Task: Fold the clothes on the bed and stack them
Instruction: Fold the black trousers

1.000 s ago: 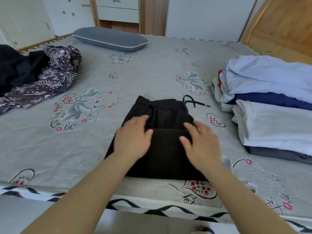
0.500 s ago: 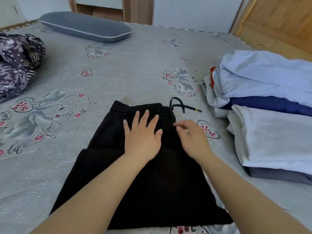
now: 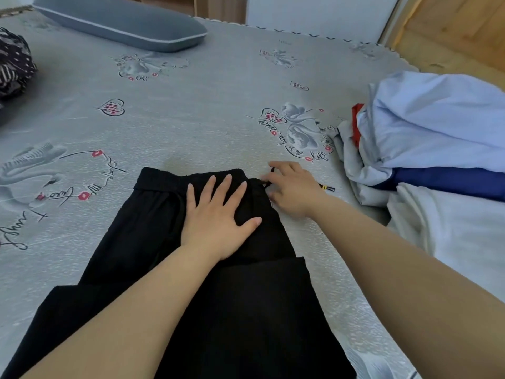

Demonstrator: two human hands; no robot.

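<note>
Black trousers (image 3: 153, 242) lie partly folded on the grey patterned bed sheet (image 3: 207, 110), waistband away from me. My left hand (image 3: 218, 214) presses flat on them just below the waistband, fingers spread. My right hand (image 3: 293, 187) sits at the waistband's right corner, fingers curled round the black drawstring (image 3: 326, 187), whose yellow-ringed tip pokes out to the right. A stack of folded clothes (image 3: 437, 165) in light blue, navy and white rests at the right.
A grey pillow (image 3: 120, 20) lies at the far left of the bed. A dark patterned garment (image 3: 13, 67) is bunched at the left edge. Beyond the bed stand wooden furniture and a white wall.
The view has moved in closer over the trousers. My left hand slid up toward the waistband, and my right hand reached out to the drawstring at the waistband's right corner.
</note>
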